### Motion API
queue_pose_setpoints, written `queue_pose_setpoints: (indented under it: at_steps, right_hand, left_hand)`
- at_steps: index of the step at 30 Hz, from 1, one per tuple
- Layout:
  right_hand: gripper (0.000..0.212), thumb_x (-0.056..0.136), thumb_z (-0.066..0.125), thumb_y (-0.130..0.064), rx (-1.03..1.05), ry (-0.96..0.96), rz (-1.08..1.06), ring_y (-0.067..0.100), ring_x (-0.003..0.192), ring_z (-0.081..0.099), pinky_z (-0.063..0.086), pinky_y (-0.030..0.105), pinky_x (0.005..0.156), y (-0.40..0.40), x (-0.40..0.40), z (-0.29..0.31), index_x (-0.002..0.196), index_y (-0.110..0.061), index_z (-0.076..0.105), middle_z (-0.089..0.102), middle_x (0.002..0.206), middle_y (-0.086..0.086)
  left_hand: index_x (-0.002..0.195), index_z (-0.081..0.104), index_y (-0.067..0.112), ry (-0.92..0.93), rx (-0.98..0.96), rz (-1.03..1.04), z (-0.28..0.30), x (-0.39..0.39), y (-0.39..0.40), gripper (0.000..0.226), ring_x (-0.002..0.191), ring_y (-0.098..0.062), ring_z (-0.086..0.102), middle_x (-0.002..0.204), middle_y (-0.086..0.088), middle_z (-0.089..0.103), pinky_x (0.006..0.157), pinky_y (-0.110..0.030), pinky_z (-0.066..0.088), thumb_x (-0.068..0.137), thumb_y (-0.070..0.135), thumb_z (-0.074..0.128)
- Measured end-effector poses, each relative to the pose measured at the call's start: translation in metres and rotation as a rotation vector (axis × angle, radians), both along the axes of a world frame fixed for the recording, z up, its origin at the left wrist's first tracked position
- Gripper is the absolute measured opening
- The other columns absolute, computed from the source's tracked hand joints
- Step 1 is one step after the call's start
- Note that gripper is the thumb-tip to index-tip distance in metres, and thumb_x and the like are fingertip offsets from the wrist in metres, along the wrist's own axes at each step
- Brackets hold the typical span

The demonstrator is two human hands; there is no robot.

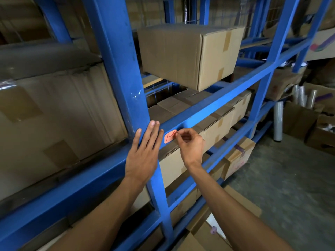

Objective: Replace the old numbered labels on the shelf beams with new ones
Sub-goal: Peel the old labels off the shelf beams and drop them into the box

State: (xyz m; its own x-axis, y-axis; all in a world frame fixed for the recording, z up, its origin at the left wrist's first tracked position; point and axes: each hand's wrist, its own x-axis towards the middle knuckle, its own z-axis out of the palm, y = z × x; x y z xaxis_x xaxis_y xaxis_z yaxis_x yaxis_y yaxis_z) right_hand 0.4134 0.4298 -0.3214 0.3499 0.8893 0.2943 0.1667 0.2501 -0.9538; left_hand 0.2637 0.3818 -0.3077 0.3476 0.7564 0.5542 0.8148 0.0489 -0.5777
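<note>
Two bare hands fill my view, both up against a blue steel rack. My left hand (145, 149) lies flat with straight fingers close together, its palm on the blue upright post (119, 69) right where the horizontal shelf beam (208, 107) meets it; the fingertips reach up to the corner of that joint, and it holds nothing. Just to the right of those fingertips sits an orange-red label (169, 136) stuck on the front face of the beam, with a hand-drawn "1-" and a further mark I cannot read because my other hand covers it. My right hand (190, 144) has its fingers curled, thumb and forefinger pinching the right end of that label against the beam. Whether the label is fully stuck down or partly lifted, I cannot tell. Behind the beam runs a row of closed cardboard boxes (215, 124) on the lower level, reaching away to the right and far. Above the beam, a large taped cardboard carton (181, 55) rests on the upper level, tilted slightly in my wide-angle view. On the left, filling the neighbouring bay, stands a big carton (54, 124) with tape patches on its face. At the far right, on the concrete floor (290, 178), rolls of clear stretch film (278, 122) stand upright near open boxes, and flattened cardboard (241, 205) lies near my right forearm at the foot of the rack.
</note>
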Motion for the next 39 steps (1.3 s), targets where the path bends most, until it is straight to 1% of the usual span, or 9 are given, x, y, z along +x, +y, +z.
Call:
queue_pose_setpoints:
  at_steps: [4, 8, 16, 22, 25, 27, 33, 37, 39]
  right_hand:
    - [0.010, 0.087, 0.072, -0.011, 0.023, -0.059, 0.085, -0.001, 0.076, 0.067, 0.056, 0.014, 0.071, 0.000, 0.011, 0.002, 0.097, -0.011, 0.073, 0.073, 0.085, -0.003]
    - [0.008, 0.087, 0.072, -0.015, 0.030, -0.121, 0.111, 0.004, 0.076, 0.068, 0.057, 0.016, 0.069, 0.003, 0.019, 0.005, 0.093, -0.012, 0.076, 0.074, 0.085, -0.004]
    - [0.007, 0.081, 0.076, -0.006, 0.032, 0.053, 0.213, 0.007, 0.075, 0.068, 0.057, 0.020, 0.073, -0.015, 0.036, 0.000, 0.084, -0.012, 0.076, 0.074, 0.079, -0.006]
    - [0.015, 0.080, 0.074, 0.000, -0.025, 0.130, 0.047, 0.007, 0.073, 0.067, 0.055, 0.017, 0.072, -0.028, 0.084, -0.031, 0.085, -0.014, 0.075, 0.075, 0.079, 0.000]
    - [0.014, 0.081, 0.072, -0.001, -0.132, 0.070, -0.028, 0.003, 0.071, 0.068, 0.054, 0.017, 0.071, -0.031, 0.110, -0.062, 0.085, -0.014, 0.075, 0.074, 0.078, -0.002]
    - [0.012, 0.082, 0.072, -0.002, -0.212, 0.038, -0.084, -0.007, 0.065, 0.065, 0.050, 0.009, 0.066, -0.035, 0.125, -0.085, 0.084, -0.014, 0.075, 0.072, 0.074, -0.006]
    - [0.016, 0.080, 0.068, 0.000, -0.460, -0.034, -0.226, -0.016, 0.057, 0.061, 0.044, 0.000, 0.055, -0.056, 0.172, -0.173, 0.087, -0.011, 0.077, 0.073, 0.075, 0.000]
    - [0.022, 0.080, 0.064, 0.001, -0.598, -0.099, -0.257, -0.013, 0.060, 0.062, 0.050, 0.006, 0.062, -0.072, 0.192, -0.233, 0.084, -0.015, 0.077, 0.073, 0.076, -0.003]
    - [0.021, 0.081, 0.063, 0.001, -0.668, -0.120, -0.276, -0.007, 0.064, 0.062, 0.046, 0.001, 0.061, -0.077, 0.200, -0.266, 0.088, -0.012, 0.078, 0.074, 0.082, 0.000]
  left_hand:
    - [0.156, 0.019, 0.011, 0.005, 0.007, -0.010, -0.001, 0.000, 0.001, 0.078, 0.150, -0.035, -0.019, 0.165, -0.014, 0.013, 0.119, -0.053, -0.018, 0.090, 0.030, 0.056]
    - [0.156, 0.020, 0.012, 0.008, 0.017, -0.003, -0.002, 0.000, 0.002, 0.075, 0.151, -0.034, -0.017, 0.165, -0.013, 0.015, 0.120, -0.053, -0.015, 0.092, 0.031, 0.054]
    - [0.156, 0.017, 0.014, -0.004, -0.005, 0.016, -0.001, 0.002, 0.000, 0.068, 0.151, -0.033, -0.015, 0.165, -0.012, 0.011, 0.120, -0.053, -0.015, 0.097, 0.033, 0.044]
    - [0.155, 0.026, 0.016, -0.155, -0.043, -0.118, -0.008, 0.014, -0.003, 0.066, 0.153, -0.031, 0.004, 0.165, -0.013, 0.015, 0.122, -0.052, -0.009, 0.092, 0.024, 0.046]
    - [0.152, 0.034, 0.016, -0.266, -0.196, -0.261, -0.039, 0.035, -0.003, 0.069, 0.153, -0.030, 0.010, 0.164, -0.014, 0.018, 0.123, -0.052, 0.004, 0.085, 0.021, 0.053]
    - [0.150, 0.037, 0.016, -0.310, -0.355, -0.323, -0.072, 0.052, 0.001, 0.069, 0.152, -0.030, 0.013, 0.164, -0.015, 0.020, 0.122, -0.053, 0.011, 0.084, 0.021, 0.056]
    - [0.149, 0.039, 0.015, -0.425, -0.786, -0.325, -0.166, 0.078, 0.023, 0.064, 0.145, -0.032, 0.035, 0.158, -0.014, 0.032, 0.113, -0.053, 0.037, 0.090, 0.030, 0.059]
    - [0.150, 0.037, 0.016, -0.443, -0.904, -0.322, -0.216, 0.082, 0.044, 0.062, 0.144, -0.033, 0.036, 0.158, -0.017, 0.032, 0.112, -0.051, 0.038, 0.094, 0.035, 0.055]
    - [0.151, 0.035, 0.015, -0.454, -0.940, -0.326, -0.245, 0.085, 0.058, 0.063, 0.146, -0.034, 0.032, 0.159, -0.017, 0.029, 0.115, -0.049, 0.035, 0.095, 0.037, 0.051]
